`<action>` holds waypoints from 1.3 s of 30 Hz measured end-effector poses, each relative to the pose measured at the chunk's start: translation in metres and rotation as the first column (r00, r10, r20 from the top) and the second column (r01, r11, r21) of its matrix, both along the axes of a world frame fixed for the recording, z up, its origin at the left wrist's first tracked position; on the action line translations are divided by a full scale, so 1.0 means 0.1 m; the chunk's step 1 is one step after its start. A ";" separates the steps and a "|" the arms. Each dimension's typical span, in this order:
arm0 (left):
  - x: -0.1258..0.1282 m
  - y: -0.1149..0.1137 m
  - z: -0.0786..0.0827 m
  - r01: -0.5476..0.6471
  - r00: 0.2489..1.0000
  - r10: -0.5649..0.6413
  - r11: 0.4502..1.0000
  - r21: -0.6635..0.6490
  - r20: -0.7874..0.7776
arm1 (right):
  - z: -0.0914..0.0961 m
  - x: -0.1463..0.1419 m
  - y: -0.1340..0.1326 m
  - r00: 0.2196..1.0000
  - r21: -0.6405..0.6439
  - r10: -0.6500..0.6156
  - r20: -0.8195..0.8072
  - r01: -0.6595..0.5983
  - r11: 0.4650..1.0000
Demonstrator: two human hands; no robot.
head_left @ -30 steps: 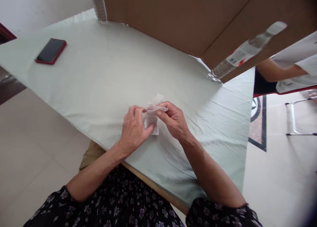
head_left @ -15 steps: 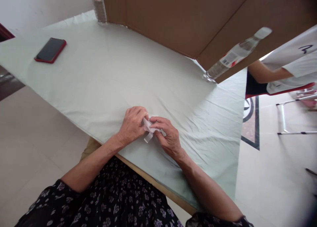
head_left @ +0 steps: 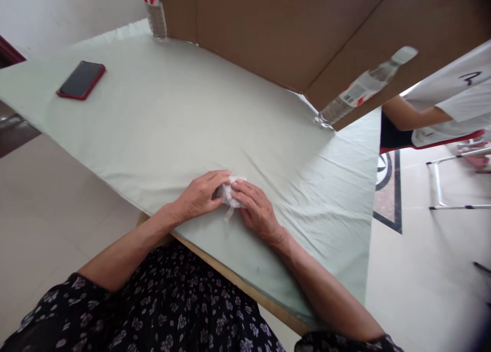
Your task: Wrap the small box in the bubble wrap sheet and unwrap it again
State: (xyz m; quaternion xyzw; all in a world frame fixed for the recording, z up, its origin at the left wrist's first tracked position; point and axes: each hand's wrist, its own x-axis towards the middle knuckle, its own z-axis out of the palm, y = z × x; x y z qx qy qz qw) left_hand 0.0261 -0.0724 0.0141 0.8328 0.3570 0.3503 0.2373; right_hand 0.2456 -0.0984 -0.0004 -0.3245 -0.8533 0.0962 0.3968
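A small crumpled white pouch (head_left: 229,193) with a loose ribbon end lies on the pale green tablecloth (head_left: 161,116), near the table's front edge. My left hand (head_left: 201,194) and my right hand (head_left: 256,210) meet over it. The fingers of both are closed on it and press it down against the cloth. Most of the pouch is hidden under the fingers.
A red phone (head_left: 81,80) lies at the far left of the table. A large cardboard box (head_left: 291,29) stands at the back, with one plastic bottle (head_left: 153,9) at its left corner and another plastic bottle (head_left: 360,91) at its right. Another person (head_left: 441,106) sits at the right.
The pouch was held open and upright between my fingers; now it is bunched small and pressed to the cloth. Both hands have lowered and drawn closer together.
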 end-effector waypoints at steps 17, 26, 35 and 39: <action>0.04 0.38 0.25 -0.021 0.960 0.207 0.720 -0.694 0.186 | 0.15 -0.15 0.51 0.938 -0.830 -0.243 -0.248 -0.076 0.553; 0.06 0.36 0.18 0.045 0.906 0.309 0.610 -0.791 0.290 | 0.35 0.06 0.51 0.928 -0.514 -0.364 -0.079 0.275 0.813; 0.03 0.33 0.11 0.139 0.895 0.194 0.734 -0.664 0.402 | 0.35 0.04 0.55 0.977 -0.787 -0.206 -0.055 0.085 0.611; 0.00 0.33 0.10 0.110 0.933 0.162 0.723 -0.682 0.322 | 0.37 0.03 0.59 0.980 -0.914 -0.119 -0.159 -0.101 0.394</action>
